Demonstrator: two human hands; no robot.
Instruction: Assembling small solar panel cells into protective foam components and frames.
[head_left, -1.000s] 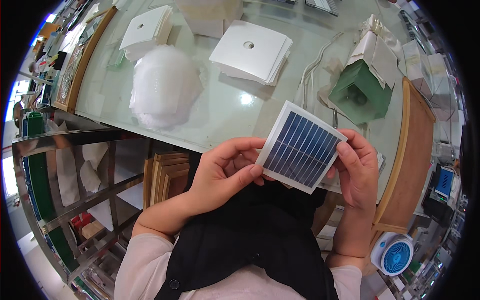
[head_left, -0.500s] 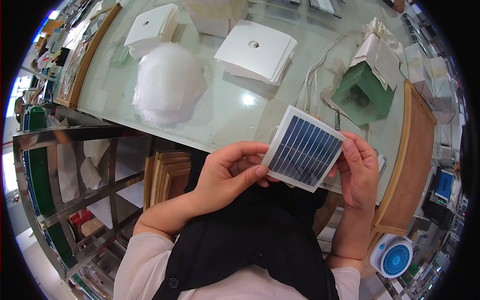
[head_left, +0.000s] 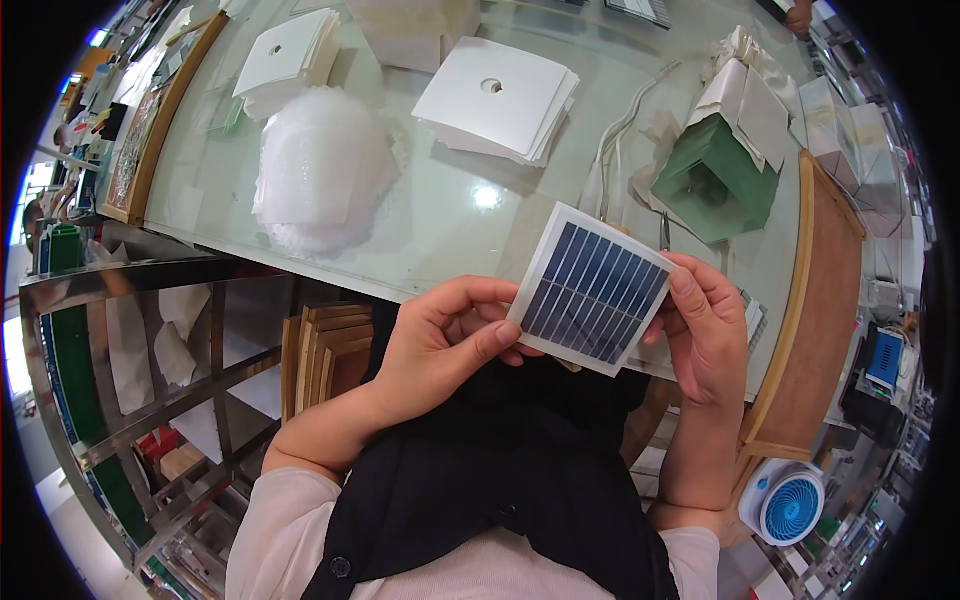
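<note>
Between my hands is a small solar panel [head_left: 594, 290] with dark blue cells and a white frame, held tilted above the near edge of the glass-topped table. My left hand [head_left: 455, 335] pinches its left side, thumb on the front and fingers behind. On the opposite side, my right hand [head_left: 705, 325] grips the upper right corner between thumb and fingers. Beyond the panel lies a stack of white square sheets with a round hole [head_left: 495, 100]. To the left of it sits a pile of translucent white sheets [head_left: 325, 170].
Another stack of white sheets [head_left: 288, 58] stands far left. Right of centre are white cables [head_left: 620, 130], tweezers [head_left: 665, 232] and a green box-shaped holder [head_left: 715, 180] with paper on top. A wooden-edged board [head_left: 815, 310] borders the right; a blue-and-white fan [head_left: 790, 505] stands below it.
The panel and both hands have shifted slightly left in the picture, as has the table scene. My grip on the panel looks the same.
</note>
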